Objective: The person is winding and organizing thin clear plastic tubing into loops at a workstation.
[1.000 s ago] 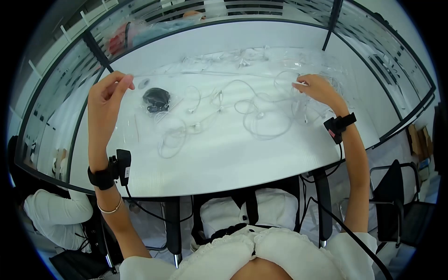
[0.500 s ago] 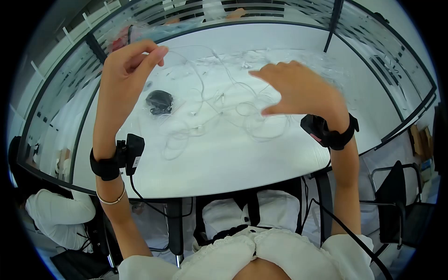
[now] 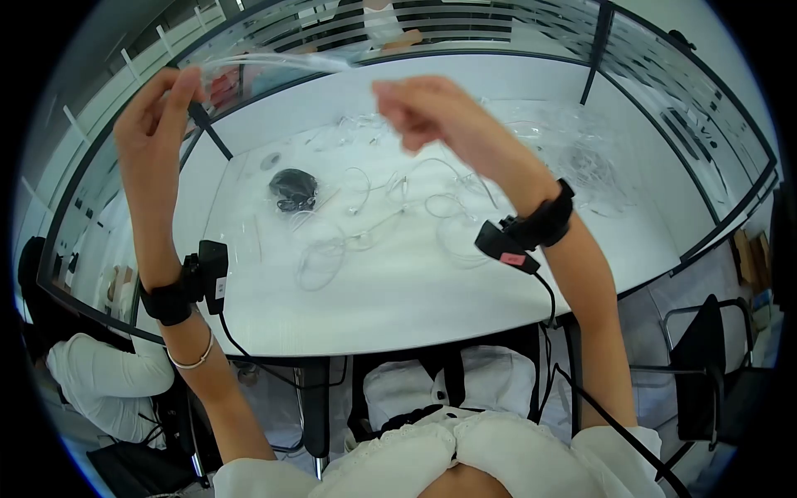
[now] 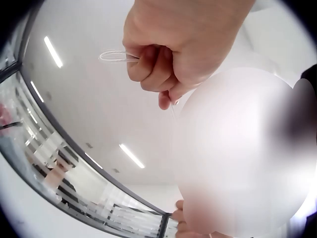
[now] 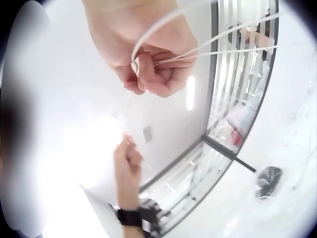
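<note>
Raised above the table's far left side, my left hand pinches a thin white cable between thumb and fingers. In the left wrist view a small loop of that cable sticks out beside the curled fingers. My right hand, blurred in the head view, is raised over the middle of the table. The right wrist view shows its fingers curled round white cable strands. Below the hands, loosely coiled white cables lie on the white table.
A black item in clear plastic lies at the table's left. Clear plastic bags and a tangle of white cable lie at the back right. Glass partitions with dark frames enclose the far sides. A black chair stands right of the table.
Both hands have risen from the table. The right hand went from the back right towards the middle, opening on the way, and now grips the cable. The cable has lifted with the left hand.
</note>
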Demonstrator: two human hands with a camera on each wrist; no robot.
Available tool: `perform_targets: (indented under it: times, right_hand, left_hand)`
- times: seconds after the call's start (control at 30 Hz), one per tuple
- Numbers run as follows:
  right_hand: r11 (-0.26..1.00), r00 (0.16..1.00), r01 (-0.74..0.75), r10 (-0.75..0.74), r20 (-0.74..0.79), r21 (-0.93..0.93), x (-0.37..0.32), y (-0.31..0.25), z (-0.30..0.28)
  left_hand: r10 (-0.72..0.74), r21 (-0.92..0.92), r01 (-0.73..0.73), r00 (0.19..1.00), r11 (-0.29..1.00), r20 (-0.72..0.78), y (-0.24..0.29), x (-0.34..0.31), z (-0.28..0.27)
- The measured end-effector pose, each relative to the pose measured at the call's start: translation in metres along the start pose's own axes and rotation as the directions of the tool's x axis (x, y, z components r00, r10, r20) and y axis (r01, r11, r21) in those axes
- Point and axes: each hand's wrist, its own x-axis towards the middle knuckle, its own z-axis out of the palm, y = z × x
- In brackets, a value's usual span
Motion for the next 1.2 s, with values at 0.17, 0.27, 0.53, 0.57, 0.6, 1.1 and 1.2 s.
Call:
perform_targets:
  times: [0.17,0.27,0.53,0.57,0.6,1.1,1.2]
  right_hand:
    - [0.962,0.962,0.273,-0.273,0.018,0.023,0.007,-0.048,-0.023]
    - [0.963,0.976,0.204,-0.215,0.043,0.175,0.011,-0.065,-0.02]
    - [0.931,0.979,0.201,-0.178,-0.102,0.303,0.034,-0.093,0.019]
    - [0.944,0.98,0.189,-0.165,-0.11,0.27,0.038,-0.097,0.018]
    - [0.94,0.978,0.201,-0.176,-0.113,0.275,0.039,-0.098,0.018]
    - [0.987,0.987,0.145,-0.149,0.061,0.074,0.017,-0.099,0.003]
    - [0.986,0.999,0.032,-0.034,-0.008,-0.166,0.005,-0.11,0.015]
  left_hand:
    - [-0.212,-0.18,0.219,0.975,0.959,0.061,-0.039,-0.032,0.014]
    - [-0.203,-0.29,0.25,0.962,0.924,0.182,-0.051,-0.05,0.033]
    - [-0.339,-0.611,0.56,0.827,0.559,0.449,-0.022,-0.068,0.134]
    - [-0.324,-0.654,0.566,0.824,0.502,0.465,-0.02,-0.069,0.142]
    - [-0.307,-0.692,0.571,0.821,0.442,0.481,-0.021,-0.069,0.149]
    - [-0.243,-0.591,0.672,0.727,0.446,0.643,-0.038,-0.079,0.137]
    - [-0.261,-0.775,0.602,0.792,0.189,0.552,-0.046,-0.084,0.137]
